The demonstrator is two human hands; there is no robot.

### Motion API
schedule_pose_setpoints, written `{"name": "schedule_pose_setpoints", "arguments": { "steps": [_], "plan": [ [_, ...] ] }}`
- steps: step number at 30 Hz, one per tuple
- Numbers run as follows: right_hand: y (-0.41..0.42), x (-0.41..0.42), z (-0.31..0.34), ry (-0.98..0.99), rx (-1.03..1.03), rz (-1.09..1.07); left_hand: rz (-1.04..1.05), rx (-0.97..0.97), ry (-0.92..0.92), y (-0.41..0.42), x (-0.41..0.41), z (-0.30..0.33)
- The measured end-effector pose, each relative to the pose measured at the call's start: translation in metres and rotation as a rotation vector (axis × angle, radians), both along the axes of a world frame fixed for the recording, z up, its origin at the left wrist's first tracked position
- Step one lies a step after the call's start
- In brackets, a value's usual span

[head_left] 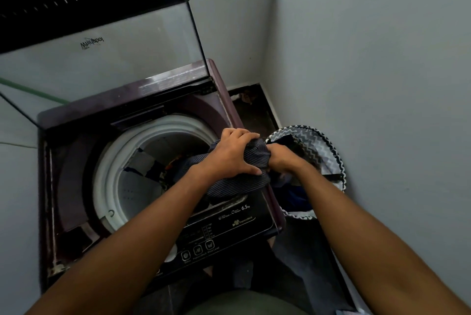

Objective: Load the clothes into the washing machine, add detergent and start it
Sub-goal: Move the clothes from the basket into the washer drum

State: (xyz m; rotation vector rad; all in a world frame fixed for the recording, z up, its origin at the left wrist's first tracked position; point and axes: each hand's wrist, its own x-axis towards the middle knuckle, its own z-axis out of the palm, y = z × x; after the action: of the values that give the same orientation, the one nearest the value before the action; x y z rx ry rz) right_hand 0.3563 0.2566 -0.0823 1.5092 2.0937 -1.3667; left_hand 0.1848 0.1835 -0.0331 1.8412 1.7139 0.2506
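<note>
Grey walls (369,59) around maroon washing machine (76,115).

The washing machine (76,161) fills the left and centre of the frame, its lid (102,34) raised upright at the upper left behind the round drum opening (142,141). Clothes (153,166) lie inside the drum. The control panel (229,228) runs along the machine's lower edge, below the opening. Just right of the machine, against the wall (382,59), stands the laundry basket (328,151) with more clothing in it. At frame centre, between drum and basket, the left hand (229,154) and right hand (280,159) both grip a striped garment (244,182) above the machine's right rim.
</note>
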Motion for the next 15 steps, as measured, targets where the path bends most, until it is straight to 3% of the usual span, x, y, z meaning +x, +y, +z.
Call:
{"name": "schedule_pose_setpoints", "arguments": {
  "steps": [7, 11, 15],
  "plan": [
    [0.008, -0.034, 0.064, 0.309, -0.061, -0.326, 0.13, 0.028, -0.138, -0.01, -0.01, 0.008],
    [-0.001, -0.07, 0.087, 0.457, -0.172, -0.314, 0.251, 0.138, -0.303, -0.021, -0.029, 0.019],
    [-0.016, -0.106, 0.098, 0.503, -0.198, -0.303, 0.335, 0.259, -0.289, -0.037, -0.062, 0.032]
  ]
}}
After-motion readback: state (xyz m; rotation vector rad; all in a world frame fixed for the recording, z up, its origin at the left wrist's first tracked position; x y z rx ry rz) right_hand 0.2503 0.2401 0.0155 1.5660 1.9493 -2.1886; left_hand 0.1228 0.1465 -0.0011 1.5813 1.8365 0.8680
